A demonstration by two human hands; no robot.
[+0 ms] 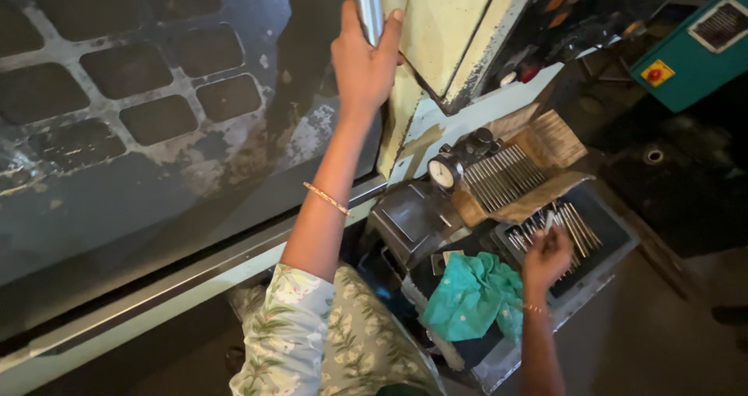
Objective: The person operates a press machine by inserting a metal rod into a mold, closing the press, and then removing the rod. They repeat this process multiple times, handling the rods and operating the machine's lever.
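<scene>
Dark tray (pixel 615 236) holds thin shiny metal rods (pixel 575 228), right hand (pixel 545 257) pinching one, left hand (pixel 365 61) wrapped tight round a steel handle (pixel 368 6).

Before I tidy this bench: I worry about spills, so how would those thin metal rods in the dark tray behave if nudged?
The rods look round and smooth, so they would probably roll. They lie loose in the tray, whose rim should contain them. The right hand already pinches one, suggesting each is light.
</scene>
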